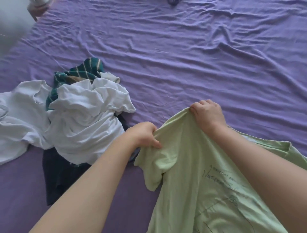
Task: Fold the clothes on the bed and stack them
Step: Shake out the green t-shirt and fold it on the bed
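Observation:
A pale green T-shirt (191,179) with dark handwriting print hangs lifted over the near right of the bed. My left hand (145,134) pinches its fabric near a sleeve. My right hand (206,113) grips the shirt's upper edge, farther out. To the left lies an unfolded pile: a crumpled white shirt (86,123), a second white garment (20,119), a green striped garment (83,73) behind them, and a dark navy garment (58,176) underneath, nearer me.
The wrinkled purple bedsheet (199,58) covers the whole bed, bare across the middle and far right. The bed's far left corner (38,18) borders a blurred white object. A small dark purple item (173,2) sits at the far edge.

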The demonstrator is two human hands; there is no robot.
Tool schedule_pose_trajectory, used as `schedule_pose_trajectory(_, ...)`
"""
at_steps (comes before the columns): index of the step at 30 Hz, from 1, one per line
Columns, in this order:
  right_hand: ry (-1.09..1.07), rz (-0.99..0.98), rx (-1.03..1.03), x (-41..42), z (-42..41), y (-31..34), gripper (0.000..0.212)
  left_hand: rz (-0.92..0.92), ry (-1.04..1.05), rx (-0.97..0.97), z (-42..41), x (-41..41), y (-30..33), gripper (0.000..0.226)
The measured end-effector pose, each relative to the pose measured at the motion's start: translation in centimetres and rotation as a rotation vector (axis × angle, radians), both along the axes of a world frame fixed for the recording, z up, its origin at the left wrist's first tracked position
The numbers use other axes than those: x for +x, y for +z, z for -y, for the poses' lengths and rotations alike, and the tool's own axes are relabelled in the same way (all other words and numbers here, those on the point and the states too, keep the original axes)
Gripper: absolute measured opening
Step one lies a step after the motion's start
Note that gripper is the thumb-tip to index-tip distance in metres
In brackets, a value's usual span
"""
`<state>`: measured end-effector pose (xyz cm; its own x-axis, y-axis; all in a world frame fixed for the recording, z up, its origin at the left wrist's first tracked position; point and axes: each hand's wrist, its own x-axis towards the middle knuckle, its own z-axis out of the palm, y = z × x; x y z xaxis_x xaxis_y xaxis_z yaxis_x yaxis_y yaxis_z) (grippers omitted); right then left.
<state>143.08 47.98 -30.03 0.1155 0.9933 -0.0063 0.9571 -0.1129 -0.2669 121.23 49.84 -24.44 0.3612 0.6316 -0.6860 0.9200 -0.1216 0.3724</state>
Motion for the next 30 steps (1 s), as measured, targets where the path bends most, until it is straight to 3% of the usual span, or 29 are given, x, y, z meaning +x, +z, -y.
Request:
schedule_pose_trajectory(5,-0.048,0.100,-0.115,0.6,0.1,-0.5,0.020,0.214,0.207,-0.171,-1.4,-1.7,3.2,0.015)
schedule_pose_trajectory(7,-0.063,0.130,-0.133,0.7,-0.1,-0.7,0.021,0.192,0.226,-0.041,-2.6,-1.9,4.0,0.018)
schedule_pose_trajectory(10,-0.130,0.049,-0.085,0.4,-0.1,-1.1,0.023,-0.088,0.157,0.300,-4.0,-2.0,3.5,0.027)
schedule_pose_trajectory(13,-0.101,-0.136,-0.009,-1.3,-0.2,-1.5,0.029,-0.310,0.034,0.419,-3.4,-2.4,1.0,0.047)
schedule_pose_trajectory(16,0.096,-0.218,-0.023,-3.6,-0.5,-1.3,0.033,-0.294,0.026,0.432,-1.7,-3.2,-1.7,0.063)
schedule_pose_trajectory(19,0.234,-0.039,-0.109,-5.2,-0.9,-1.7,0.039,-0.308,0.048,0.500,-0.4,-3.6,-3.3,0.067)
schedule_pose_trajectory(21,0.226,0.053,-0.092,-5.7,-1.1,-1.6,0.027,-0.335,0.094,0.554,-0.2,-3.8,-3.7,0.054)
schedule_pose_trajectory(24,0.072,0.019,0.125,-5.5,-1.4,-1.8,0.004,-0.285,0.219,0.665,-0.5,-4.2,-3.7,0.024)
schedule_pose_trajectory(27,0.013,-0.013,0.123,-5.6,-1.2,-2.2,0.008,-0.227,0.252,0.799,-1.1,-4.3,-3.7,0.022)
schedule_pose_trajectory(30,0.036,-0.108,0.167,-6.3,0.3,-1.9,0.027,-0.184,0.173,0.859,-0.5,-4.2,-4.2,0.039)
